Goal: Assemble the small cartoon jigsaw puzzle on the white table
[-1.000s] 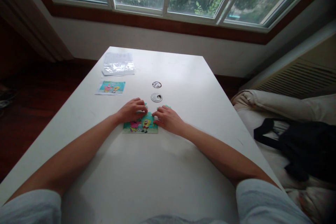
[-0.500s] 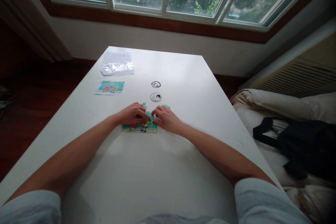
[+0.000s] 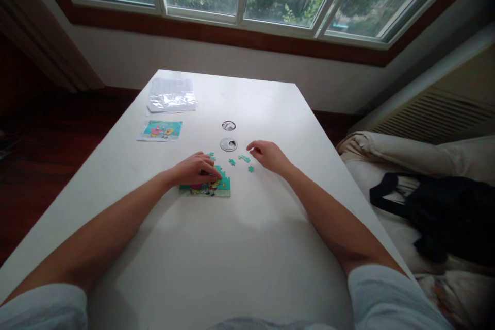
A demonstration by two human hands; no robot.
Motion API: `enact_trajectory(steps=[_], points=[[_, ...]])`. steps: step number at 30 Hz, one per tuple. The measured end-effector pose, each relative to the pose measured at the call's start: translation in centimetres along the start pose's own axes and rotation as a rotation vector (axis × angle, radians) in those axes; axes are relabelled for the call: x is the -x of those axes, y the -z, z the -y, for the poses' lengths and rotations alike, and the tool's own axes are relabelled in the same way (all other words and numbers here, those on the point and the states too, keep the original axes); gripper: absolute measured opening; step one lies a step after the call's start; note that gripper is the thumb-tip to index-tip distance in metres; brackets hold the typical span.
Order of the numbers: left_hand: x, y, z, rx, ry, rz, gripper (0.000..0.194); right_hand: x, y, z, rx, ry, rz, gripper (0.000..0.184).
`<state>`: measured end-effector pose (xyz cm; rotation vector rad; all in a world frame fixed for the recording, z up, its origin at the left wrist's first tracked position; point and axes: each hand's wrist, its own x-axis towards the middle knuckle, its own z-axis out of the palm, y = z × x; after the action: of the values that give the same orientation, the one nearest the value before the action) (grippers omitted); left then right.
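A small, partly assembled cartoon jigsaw puzzle point(image 3: 216, 189) lies on the white table point(image 3: 216, 247). My left hand point(image 3: 195, 169) rests on its upper left part, fingers curled and pressing down on the pieces. Several loose teal pieces point(image 3: 243, 159) are scattered just right of the puzzle. My right hand point(image 3: 268, 155) hovers beside them, fingers bent with the fingertips close to one piece; nothing shows in its grasp.
A reference picture card point(image 3: 160, 130) and a clear plastic bag on paper point(image 3: 172, 96) lie at the far left. Two round cable holes point(image 3: 228, 144) sit mid-table. A black bag point(image 3: 441, 216) lies on bedding to the right. Windows span the back.
My right hand has lifted off the puzzle's right edge and moved up and right to the loose pieces, which now show. My left hand stays on the puzzle.
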<state>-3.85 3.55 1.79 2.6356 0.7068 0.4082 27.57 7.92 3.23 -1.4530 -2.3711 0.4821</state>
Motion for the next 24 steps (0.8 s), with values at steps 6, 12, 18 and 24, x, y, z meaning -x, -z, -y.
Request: enact_trajectory(steps=[6, 12, 18, 24], points=[[0.0, 0.1, 0.0, 0.007, 0.001, -0.004, 0.025, 0.3, 0.7, -0.2, 0.099, -0.046, 0.171, 0.009], [0.0, 0.0, 0.2, 0.008, 0.008, -0.009, 0.023, 0.6, 1.1, 0.4, 0.169, -0.049, 0.256, 0.011], [0.0, 0.1, 0.2, -0.011, -0.018, 0.004, 0.022, 0.8, 2.3, 0.1, 0.201, -0.061, 0.358, 0.015], [0.0, 0.1, 0.1, 0.007, -0.003, 0.018, 0.022, 0.6, 1.1, 0.7, 0.219, -0.091, 0.204, 0.019]])
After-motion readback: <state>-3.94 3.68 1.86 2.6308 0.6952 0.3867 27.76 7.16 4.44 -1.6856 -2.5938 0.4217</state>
